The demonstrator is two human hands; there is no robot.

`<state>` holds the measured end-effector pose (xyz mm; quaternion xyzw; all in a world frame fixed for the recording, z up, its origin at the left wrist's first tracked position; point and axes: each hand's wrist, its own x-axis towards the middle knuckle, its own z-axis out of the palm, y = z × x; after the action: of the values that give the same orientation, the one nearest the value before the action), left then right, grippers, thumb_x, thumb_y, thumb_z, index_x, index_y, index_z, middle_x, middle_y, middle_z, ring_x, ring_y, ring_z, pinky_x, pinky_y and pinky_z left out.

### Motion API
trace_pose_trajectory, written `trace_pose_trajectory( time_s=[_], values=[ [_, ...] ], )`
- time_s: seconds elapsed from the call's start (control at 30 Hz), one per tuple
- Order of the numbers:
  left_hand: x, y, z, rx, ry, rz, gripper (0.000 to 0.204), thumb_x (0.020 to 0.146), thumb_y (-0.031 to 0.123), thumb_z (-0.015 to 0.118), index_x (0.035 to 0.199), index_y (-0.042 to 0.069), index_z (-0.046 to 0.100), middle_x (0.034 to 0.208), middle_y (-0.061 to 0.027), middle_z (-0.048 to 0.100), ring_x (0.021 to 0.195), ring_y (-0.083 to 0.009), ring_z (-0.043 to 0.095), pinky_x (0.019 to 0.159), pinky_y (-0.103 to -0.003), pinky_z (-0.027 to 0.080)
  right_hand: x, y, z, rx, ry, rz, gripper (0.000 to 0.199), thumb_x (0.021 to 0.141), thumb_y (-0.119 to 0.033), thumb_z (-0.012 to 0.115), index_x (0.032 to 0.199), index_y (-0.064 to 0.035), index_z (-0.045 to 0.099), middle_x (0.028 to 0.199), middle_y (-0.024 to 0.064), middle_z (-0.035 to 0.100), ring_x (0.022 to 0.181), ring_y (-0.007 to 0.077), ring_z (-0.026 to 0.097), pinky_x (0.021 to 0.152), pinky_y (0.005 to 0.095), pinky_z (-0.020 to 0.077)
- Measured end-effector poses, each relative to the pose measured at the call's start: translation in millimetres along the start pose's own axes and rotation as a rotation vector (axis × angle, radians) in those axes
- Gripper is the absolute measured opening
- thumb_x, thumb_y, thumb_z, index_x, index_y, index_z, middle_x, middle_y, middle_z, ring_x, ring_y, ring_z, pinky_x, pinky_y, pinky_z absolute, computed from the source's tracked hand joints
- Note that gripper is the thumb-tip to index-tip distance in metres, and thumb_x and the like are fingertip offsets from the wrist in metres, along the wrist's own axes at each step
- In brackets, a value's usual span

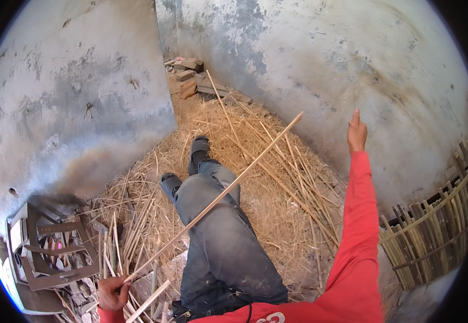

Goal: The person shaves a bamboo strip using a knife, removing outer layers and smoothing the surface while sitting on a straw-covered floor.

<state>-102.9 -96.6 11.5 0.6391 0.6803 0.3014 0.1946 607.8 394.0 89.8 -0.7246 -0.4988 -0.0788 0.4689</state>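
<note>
Low on the left, my left hand (113,294) is closed around the near end of a long, thin bamboo strip (212,203). The strip slants up and to the right across my legs, its far end free in the air. My right hand (356,133) is raised at the end of an outstretched arm, in front of the wall. Its fingers are curled closed with the thumb pointing up. A very faint thin line rises above it, too fine to make out, so what it grips is unclear.
Pale shavings (266,210) cover the floor around my legs, with loose strips (293,177) lying to the right. A metal frame (56,247) stands at left, a slatted bamboo basket (433,231) at right. Bricks (188,86) lie in the corner between the plastered walls (320,59).
</note>
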Motion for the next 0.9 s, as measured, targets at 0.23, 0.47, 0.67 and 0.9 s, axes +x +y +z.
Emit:
trace_pose_trajectory(
  time_s=[0.23, 0.47, 0.67, 0.9],
  values=[
    [14.8, 10.9, -10.2, -0.005, 0.031, -0.004, 0.012, 0.083, 0.004, 0.071, 0.092, -0.003, 0.075, 0.061, -0.0158, 0.060, 0.049, -0.0266, 0.058, 0.051, -0.035, 0.042, -94.5, -145.3, -35.8, 0.820, -0.509, 0.036, 0.043, 0.092, -0.041, 0.080, 0.087, -0.0109, 0.049, 0.077, 0.0028, 0.066, 0.064, 0.0080, 0.061, 0.059, 0.0242, 0.0511],
    [18.2, 12.8, -12.8, 0.046, -0.030, 0.002, 0.012, 0.085, 0.003, 0.070, 0.094, -0.004, 0.075, 0.061, -0.0155, 0.060, 0.048, -0.0270, 0.056, 0.050, -0.036, 0.042, -123.7, -168.6, -19.6, 0.534, -0.426, -0.109, 0.042, 0.084, -0.031, 0.089, 0.091, -0.0062, 0.057, 0.079, 0.0077, 0.070, 0.065, 0.0103, 0.063, 0.061, 0.0246, 0.0521],
    [38.5, 41.1, 1.3, 0.001, -0.067, -0.033, 0.025, 0.087, 0.009, 0.074, 0.107, -0.005, 0.073, 0.064, -0.0126, 0.062, 0.052, -0.0160, 0.059, 0.051, -0.030, 0.044, -133.5, -178.1, 8.5, 0.936, -0.469, -0.066, 0.036, 0.088, -0.025, 0.086, 0.093, -0.0007, 0.059, 0.072, 0.0054, 0.065, 0.063, 0.0119, 0.064, 0.058, 0.0287, 0.0533],
    [62.4, 71.5, 38.8, -0.310, -0.236, -0.162, 0.018, 0.100, 0.013, 0.065, 0.101, -0.004, 0.071, 0.068, -0.0068, 0.066, 0.060, -0.0098, 0.061, 0.055, -0.028, 0.046, -156.5, -199.2, -14.9, 0.399, -0.019, -0.523, 0.030, 0.102, -0.026, 0.065, 0.095, 0.0022, 0.057, 0.095, 0.0149, 0.060, 0.079, 0.0210, 0.062, 0.068, 0.0347, 0.0514]
  ],
)
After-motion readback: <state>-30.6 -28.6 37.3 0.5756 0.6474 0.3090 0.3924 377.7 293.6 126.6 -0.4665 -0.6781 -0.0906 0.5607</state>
